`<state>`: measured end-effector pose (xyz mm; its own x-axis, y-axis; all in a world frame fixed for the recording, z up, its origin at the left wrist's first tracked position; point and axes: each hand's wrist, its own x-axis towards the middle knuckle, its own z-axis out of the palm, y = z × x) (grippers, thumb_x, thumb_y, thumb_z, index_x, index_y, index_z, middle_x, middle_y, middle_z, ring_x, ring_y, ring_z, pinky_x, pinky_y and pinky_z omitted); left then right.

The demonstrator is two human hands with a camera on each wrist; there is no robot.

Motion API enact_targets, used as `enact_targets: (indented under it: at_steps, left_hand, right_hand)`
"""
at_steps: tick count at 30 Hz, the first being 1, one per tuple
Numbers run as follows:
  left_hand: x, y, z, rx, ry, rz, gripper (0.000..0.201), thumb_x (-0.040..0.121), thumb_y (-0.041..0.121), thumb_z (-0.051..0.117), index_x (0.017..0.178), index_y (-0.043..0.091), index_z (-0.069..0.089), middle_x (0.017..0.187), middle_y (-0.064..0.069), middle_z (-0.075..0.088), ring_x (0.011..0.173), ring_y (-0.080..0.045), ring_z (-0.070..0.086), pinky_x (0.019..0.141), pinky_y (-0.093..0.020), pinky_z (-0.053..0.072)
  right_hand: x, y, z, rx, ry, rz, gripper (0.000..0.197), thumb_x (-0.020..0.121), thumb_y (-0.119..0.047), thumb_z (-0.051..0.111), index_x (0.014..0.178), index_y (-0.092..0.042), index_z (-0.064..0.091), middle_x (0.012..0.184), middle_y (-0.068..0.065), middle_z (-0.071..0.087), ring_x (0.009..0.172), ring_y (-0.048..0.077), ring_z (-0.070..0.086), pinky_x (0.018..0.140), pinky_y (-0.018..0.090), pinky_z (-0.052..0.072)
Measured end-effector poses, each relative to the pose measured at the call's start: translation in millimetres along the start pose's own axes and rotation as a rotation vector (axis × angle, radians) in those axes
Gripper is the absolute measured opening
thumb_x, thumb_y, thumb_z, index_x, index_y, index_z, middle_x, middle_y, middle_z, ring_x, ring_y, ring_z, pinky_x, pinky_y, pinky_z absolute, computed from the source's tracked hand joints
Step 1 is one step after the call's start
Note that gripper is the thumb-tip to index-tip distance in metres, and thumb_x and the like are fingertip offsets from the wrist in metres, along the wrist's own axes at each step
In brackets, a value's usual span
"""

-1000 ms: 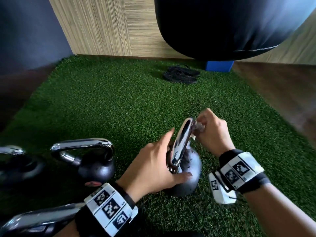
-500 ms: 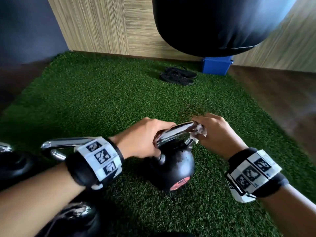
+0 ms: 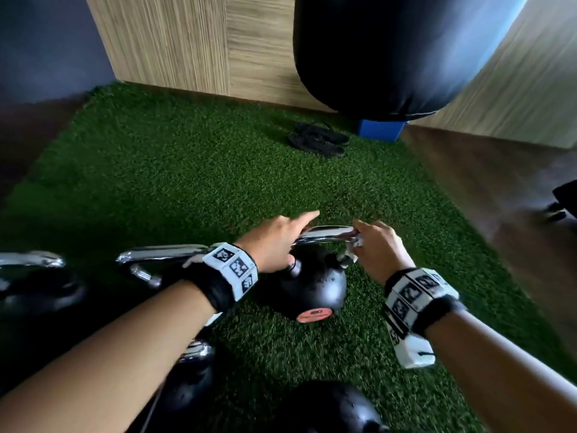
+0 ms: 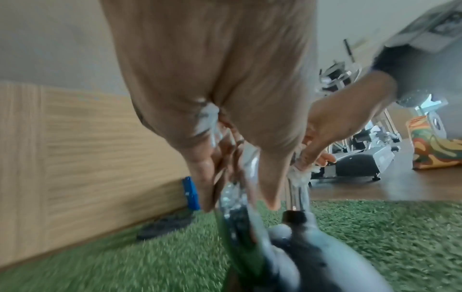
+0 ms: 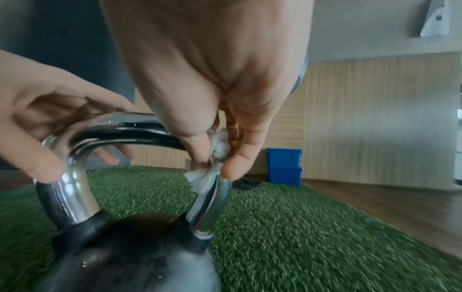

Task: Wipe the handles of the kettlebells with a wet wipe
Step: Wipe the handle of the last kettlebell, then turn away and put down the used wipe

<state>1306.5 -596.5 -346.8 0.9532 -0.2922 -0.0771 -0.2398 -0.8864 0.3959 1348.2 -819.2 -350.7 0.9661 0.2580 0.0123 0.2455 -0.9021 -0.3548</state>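
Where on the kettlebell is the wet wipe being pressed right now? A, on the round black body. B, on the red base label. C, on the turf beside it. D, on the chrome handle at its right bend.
D: the right hand pinches the wet wipe against the right bend of the chrome handle, while the left hand holds the left side.

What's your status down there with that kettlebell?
Left hand steadies chrome handle. Right hand pinches wet wipe on handle's right bend. Kettlebell upright. Nothing blocking.
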Motion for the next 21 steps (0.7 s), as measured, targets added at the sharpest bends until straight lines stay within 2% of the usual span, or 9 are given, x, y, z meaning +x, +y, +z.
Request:
enact_targets:
  at_steps: [2,3,6,9,11,14,16,18,21]
  left_hand:
    - [-17,25,-15,-0.039,0.014,-0.065,0.091,0.088,0.018,0.077,0.161,0.025,0.023,0.132,-0.007,0.062,0.104,-0.021,0.066,0.088,-0.036,0.059]
    - [-27,37,-25,-0.058,0.038,-0.092,0.084,0.089,0.02,0.076,0.159,0.022,0.03,0.132,-0.008,0.061,0.107,-0.022,0.065,0.092,-0.038,0.059]
    - [-58,74,-71,-0.073,0.057,-0.149,0.058,0.091,0.017,0.068,0.146,0.019,0.05,0.126,-0.006,0.065,0.105,-0.022,0.067,0.09,-0.039,0.059]
    - [-92,113,-135,-0.086,0.022,-0.221,0.042,0.091,0.016,0.064,0.133,0.02,0.062,0.119,-0.004,0.069,0.099,-0.021,0.069,0.085,-0.037,0.06]
    - [-112,140,-181,-0.089,0.002,-0.277,0.037,0.091,0.018,0.065,0.127,0.022,0.066,0.12,-0.002,0.071,0.102,-0.021,0.07,0.086,-0.036,0.06]
    - [-135,186,-255,-0.081,-0.043,-0.321,0.037,0.089,0.018,0.066,0.125,0.026,0.07,0.123,0.0,0.073,0.107,-0.021,0.071,0.09,-0.034,0.059]
    - [-147,220,-303,-0.109,-0.076,-0.334,0.038,0.089,0.017,0.067,0.125,0.026,0.071,0.123,0.0,0.074,0.108,-0.019,0.071,0.093,-0.033,0.058]
    - [-155,253,-350,-0.143,-0.078,-0.325,0.039,0.089,0.015,0.068,0.126,0.026,0.07,0.124,0.001,0.074,0.111,-0.018,0.07,0.097,-0.033,0.057]
    - [-166,298,-411,-0.173,-0.037,-0.279,0.039,0.088,0.013,0.071,0.126,0.026,0.07,0.123,0.002,0.073,0.113,-0.017,0.068,0.099,-0.031,0.054]
  right_hand:
    - [-7,-10,-21,-0.012,-0.14,0.132,0.05,0.096,-0.014,0.059,0.144,-0.022,0.049,0.123,0.013,0.064,0.105,0.032,0.067,0.083,0.031,0.053]
    - [-15,-16,-33,-0.001,-0.173,0.193,0.051,0.095,-0.011,0.056,0.144,-0.023,0.049,0.123,0.014,0.066,0.106,0.032,0.067,0.082,0.032,0.054]
    - [-49,-36,-81,0.083,-0.156,0.338,0.039,0.091,-0.012,0.057,0.129,-0.02,0.059,0.113,0.014,0.069,0.1,0.031,0.068,0.075,0.031,0.053]
    - [-85,-60,-149,0.122,-0.211,0.429,0.026,0.087,-0.016,0.065,0.113,-0.016,0.065,0.105,0.012,0.072,0.093,0.029,0.069,0.075,0.03,0.055]
    - [-104,-77,-204,0.124,-0.247,0.455,0.022,0.083,-0.017,0.071,0.105,-0.018,0.067,0.102,0.011,0.072,0.087,0.028,0.067,0.069,0.026,0.05]
    - [-125,-109,-298,0.123,-0.279,0.467,0.017,0.083,-0.018,0.071,0.1,-0.017,0.071,0.102,0.009,0.071,0.091,0.029,0.068,0.068,0.023,0.045]
    - [-138,-132,-359,0.154,-0.281,0.471,0.014,0.084,-0.014,0.067,0.097,-0.016,0.072,0.101,0.008,0.07,0.083,0.025,0.065,0.065,0.021,0.043]
    - [-151,-155,-415,0.194,-0.26,0.461,0.012,0.085,-0.013,0.067,0.095,-0.016,0.072,0.1,0.005,0.07,0.073,0.017,0.058,0.062,0.018,0.041]
    - [-170,-183,-488,0.245,-0.231,0.432,0.013,0.083,-0.014,0.073,0.097,-0.014,0.074,0.097,0.004,0.07,0.077,0.016,0.059,0.068,0.02,0.044]
